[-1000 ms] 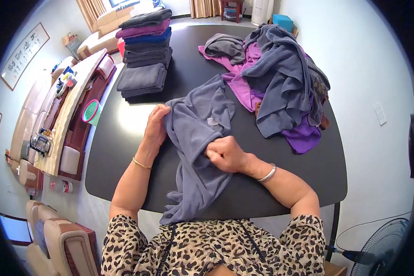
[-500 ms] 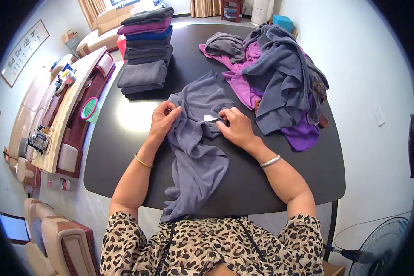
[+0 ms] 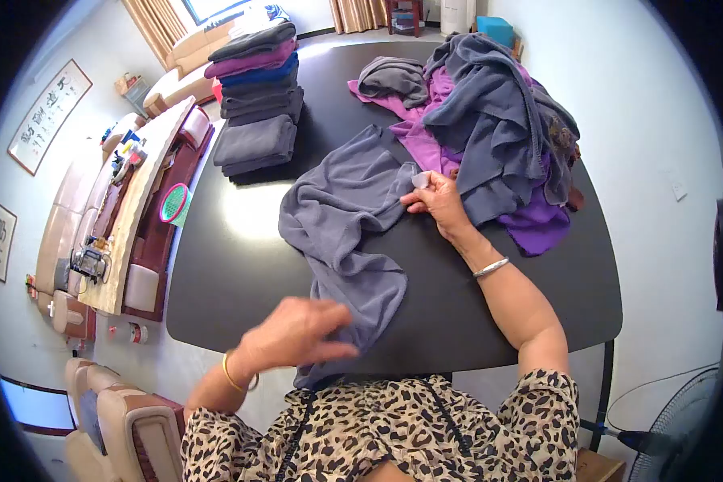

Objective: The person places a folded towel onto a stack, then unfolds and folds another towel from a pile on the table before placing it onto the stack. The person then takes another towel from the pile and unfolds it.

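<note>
A grey towel (image 3: pixel 337 209) lies loosely spread and wrinkled on the dark table, its lower end reaching the near edge. My right hand (image 3: pixel 440 207) pinches the towel's right edge beside a whitish tag (image 3: pixel 419 180). My left hand (image 3: pixel 301 333) is over the towel's lower part near the table edge, slightly blurred. Its fingers look apart, with nothing visible between them. I cannot tell whether it touches the cloth.
A stack of folded towels (image 3: pixel 255 143) stands at the back left of the table (image 3: pixel 498 313). To the right lies a heap of unfolded grey and purple cloths (image 3: pixel 490 120). A fan (image 3: pixel 675 438) stands at the lower right, and a green-and-pink basket (image 3: pixel 174 204) is left of the table.
My left hand has let go of the towel's upper left side and moved down towards me. My right hand has drawn the tagged edge to the right and slightly up.
</note>
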{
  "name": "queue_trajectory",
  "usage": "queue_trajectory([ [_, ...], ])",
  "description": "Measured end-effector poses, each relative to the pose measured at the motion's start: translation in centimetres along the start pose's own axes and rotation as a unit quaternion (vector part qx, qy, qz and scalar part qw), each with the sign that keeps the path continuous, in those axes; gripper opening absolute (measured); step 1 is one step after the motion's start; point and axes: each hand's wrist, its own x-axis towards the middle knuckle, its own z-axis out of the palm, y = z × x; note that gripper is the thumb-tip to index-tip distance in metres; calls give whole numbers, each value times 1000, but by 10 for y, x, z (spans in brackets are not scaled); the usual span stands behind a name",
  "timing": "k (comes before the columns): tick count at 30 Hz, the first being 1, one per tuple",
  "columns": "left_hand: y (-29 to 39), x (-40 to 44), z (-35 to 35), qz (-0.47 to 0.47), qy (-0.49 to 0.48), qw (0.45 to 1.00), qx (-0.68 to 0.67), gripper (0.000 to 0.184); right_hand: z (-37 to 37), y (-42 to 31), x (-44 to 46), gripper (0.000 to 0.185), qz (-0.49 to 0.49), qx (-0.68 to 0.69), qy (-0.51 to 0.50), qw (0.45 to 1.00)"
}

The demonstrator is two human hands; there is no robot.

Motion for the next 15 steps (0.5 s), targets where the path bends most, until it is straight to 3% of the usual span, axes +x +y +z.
queue_trajectory([
  [3,10,-24,19,-33,-18,998,49,45,3,-6,-4,18,11,51,-2,999],
  [5,12,-37,24,-69,55,996,34,53,1,-5,-4,24,18,139,-36,990],
  [9,19,-57,33,-86,52,993,60,67,-4,-3,1,33,23,153,-46,987],
  [11,12,-63,40,-99,69,992,38,61,-8,-2,0,30,26,175,-52,983],
  [14,-12,-73,21,-101,138,962,-212,44,-11,-3,0,22,12,164,-41,985],
  [15,-22,-77,12,-108,173,921,-333,37,-10,-2,1,19,-10,126,-33,991],
])
